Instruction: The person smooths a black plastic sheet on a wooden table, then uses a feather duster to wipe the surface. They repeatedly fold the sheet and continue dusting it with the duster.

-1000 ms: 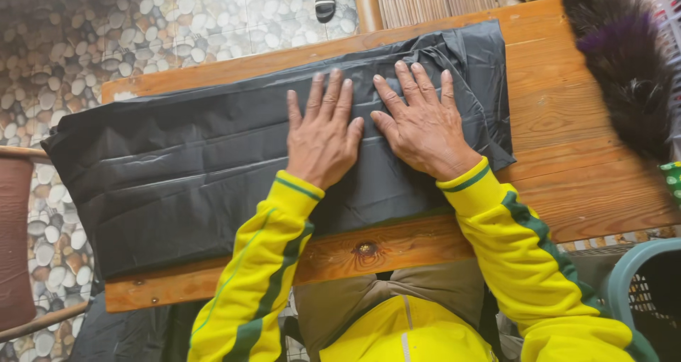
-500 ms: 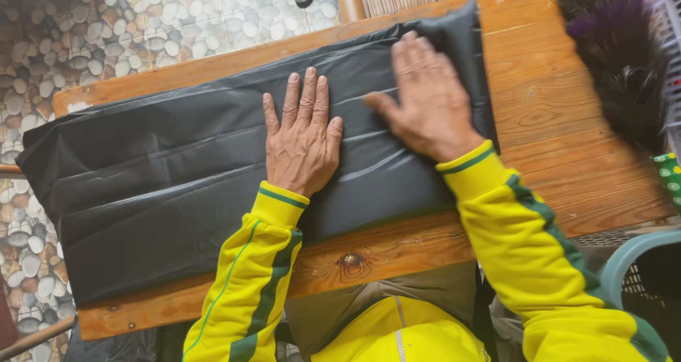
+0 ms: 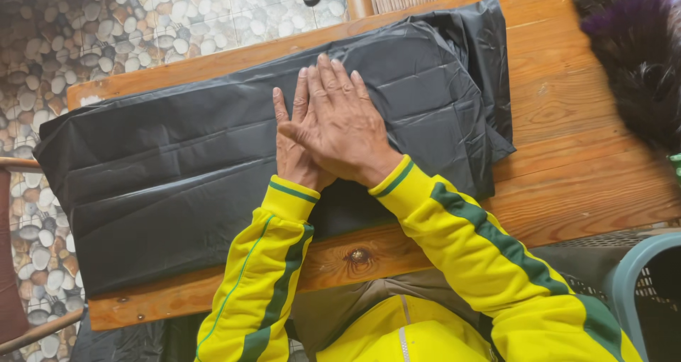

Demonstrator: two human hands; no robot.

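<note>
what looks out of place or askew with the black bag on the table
The black plastic bag lies flat under both stacked hands, but its right end is bunched and unevenly layered, and its left end overhangs the wooden table. No tear shows.

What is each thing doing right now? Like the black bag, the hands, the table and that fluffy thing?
Black plastic bag: folded flat, lying along the table, pressed under both hands.
Right hand: open, palm down, laid over the left hand.
Left hand: flat on the bag, mostly covered.
Wooden table: holds the bag.
Dark fluffy duster: at the table's right end, untouched.
Teal basket: beside the table, contents hidden.
</note>
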